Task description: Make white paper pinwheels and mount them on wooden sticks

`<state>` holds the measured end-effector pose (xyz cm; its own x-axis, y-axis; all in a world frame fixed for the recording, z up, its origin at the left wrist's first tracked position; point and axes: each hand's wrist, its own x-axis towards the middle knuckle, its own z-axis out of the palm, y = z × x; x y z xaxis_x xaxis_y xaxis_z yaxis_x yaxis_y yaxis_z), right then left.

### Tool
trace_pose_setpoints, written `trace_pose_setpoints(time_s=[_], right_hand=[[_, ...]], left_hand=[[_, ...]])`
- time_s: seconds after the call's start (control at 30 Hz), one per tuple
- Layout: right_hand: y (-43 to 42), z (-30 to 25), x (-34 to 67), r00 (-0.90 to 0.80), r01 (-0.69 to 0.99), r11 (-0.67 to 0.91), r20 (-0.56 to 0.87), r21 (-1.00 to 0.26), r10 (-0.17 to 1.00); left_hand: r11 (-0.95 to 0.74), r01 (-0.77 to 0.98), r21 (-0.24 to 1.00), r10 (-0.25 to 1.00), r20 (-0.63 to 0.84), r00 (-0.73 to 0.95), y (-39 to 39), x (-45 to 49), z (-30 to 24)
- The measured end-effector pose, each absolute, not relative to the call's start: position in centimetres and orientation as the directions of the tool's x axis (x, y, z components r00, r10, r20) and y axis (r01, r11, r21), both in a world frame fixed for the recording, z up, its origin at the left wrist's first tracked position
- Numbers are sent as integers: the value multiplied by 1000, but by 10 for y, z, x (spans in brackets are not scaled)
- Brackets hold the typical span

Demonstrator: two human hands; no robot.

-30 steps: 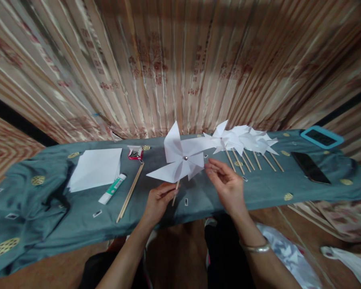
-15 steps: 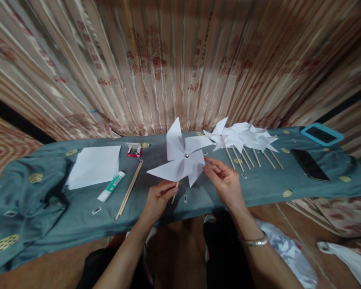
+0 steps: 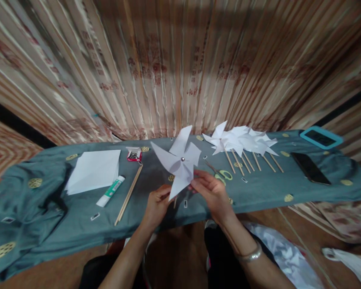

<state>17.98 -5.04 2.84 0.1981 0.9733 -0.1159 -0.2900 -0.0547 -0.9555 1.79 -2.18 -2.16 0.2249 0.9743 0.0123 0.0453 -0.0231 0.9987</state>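
A white paper pinwheel (image 3: 180, 162) with a shiny pin at its centre is held up over the cloth in front of me. My left hand (image 3: 157, 205) is closed round its wooden stick, just below the blades. The lower end of that stick pokes out beneath my fingers. My right hand (image 3: 212, 194), with a bracelet on its wrist, pinches the edge of a blade at the lower right. Green-handled scissors (image 3: 221, 174) lie just beyond that hand.
The table has a green cloth (image 3: 90, 228). On the left lie white paper sheets (image 3: 93, 170), a glue stick (image 3: 110, 191), wooden sticks (image 3: 128, 195) and a red box of pins (image 3: 134, 154). Right: several finished pinwheels (image 3: 243, 139), a phone (image 3: 310, 167) and a blue-framed device (image 3: 321, 137).
The pinwheel's blades have turned, and the head sits slightly lower and further left. My right hand has moved left and down with a blade edge, uncovering the scissors.
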Motion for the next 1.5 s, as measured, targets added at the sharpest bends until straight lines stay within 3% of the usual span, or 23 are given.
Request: trace_pose_setpoints(time_s=[0.13,0.23,0.33,0.43,0.5,0.57,0.93,1.07,1.17,1.33,1.4,1.5], right_hand=[[-64,27,158,-51,-222,-109,-100,-969,994],[-72,33,156,-121,-147,-62,-44,-987,992],[-75,44,170,43,-33,82,80,-996,996],[-70,48,193,333,241,215,289,-946,898],[-65,44,207,410,397,225,391,-890,824],[-58,37,217,434,426,223,414,-877,800],[-38,12,211,353,61,152,163,-987,921],[-41,12,193,288,-186,34,-21,-982,957],[-50,16,175,142,-324,-86,-138,-942,980],[-66,30,165,-178,-251,-230,-188,-940,966],[-67,37,171,-166,-217,-195,-161,-957,973],[-62,41,187,34,-207,-63,-72,-976,997]], left_hand=[[14,42,999,979,-22,204,-21,15,-17],[-15,46,999,978,5,210,-21,13,-14],[-9,46,999,976,-1,219,-21,13,-14],[3,31,1000,976,-9,215,-22,15,-17],[2,35,999,976,-9,216,-23,15,-19],[-5,41,999,975,-4,220,-23,16,-19],[-22,75,997,967,2,254,-24,16,-19],[-26,53,998,970,13,242,-23,15,-21],[-17,52,999,973,4,230,-22,15,-21],[6,67,998,973,-21,232,-22,12,-17],[-21,75,997,970,2,243,-21,11,-16],[-36,70,997,969,18,247,-21,11,-18]])
